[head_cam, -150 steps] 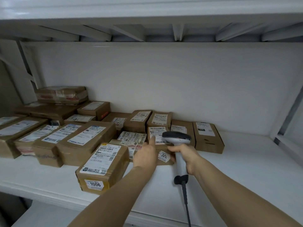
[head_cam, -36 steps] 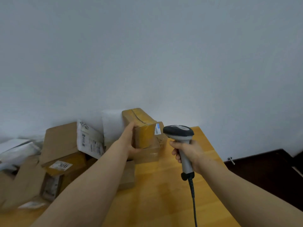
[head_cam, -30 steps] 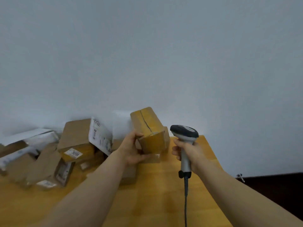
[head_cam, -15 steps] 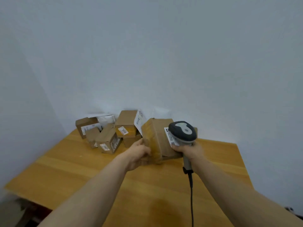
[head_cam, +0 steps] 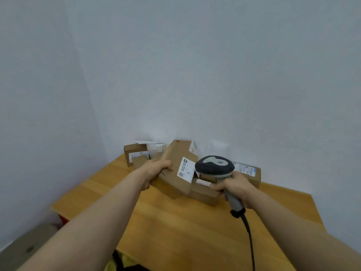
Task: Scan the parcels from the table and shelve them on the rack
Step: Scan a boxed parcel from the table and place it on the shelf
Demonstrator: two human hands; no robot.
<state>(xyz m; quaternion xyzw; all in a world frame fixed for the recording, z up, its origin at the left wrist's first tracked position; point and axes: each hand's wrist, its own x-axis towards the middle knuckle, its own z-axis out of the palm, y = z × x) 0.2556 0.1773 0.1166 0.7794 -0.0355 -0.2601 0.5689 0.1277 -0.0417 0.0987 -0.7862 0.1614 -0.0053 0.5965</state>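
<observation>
Your left hand (head_cam: 156, 169), just left of the frame's centre, curls its fingers over the upper left edge of a brown cardboard parcel (head_cam: 173, 182) and grips it. The parcel sits tilted at the centre of the frame, low over the wooden table (head_cam: 175, 227); whether its bottom corner rests on the wood you cannot tell. 1 white label (head_cam: 185, 169) faces you on its upper side. Your right hand (head_cam: 232, 187), right of centre, is wrapped tight around the handle of the grey scanner (head_cam: 214, 166), whose head covers the label's right edge. A black cable (head_cam: 249, 235) runs from the handle to the bottom edge of the frame. More boxes lie behind against the wall: a labelled one (head_cam: 252, 175) to the right and a small cluster (head_cam: 134, 152) to the left.
</observation>
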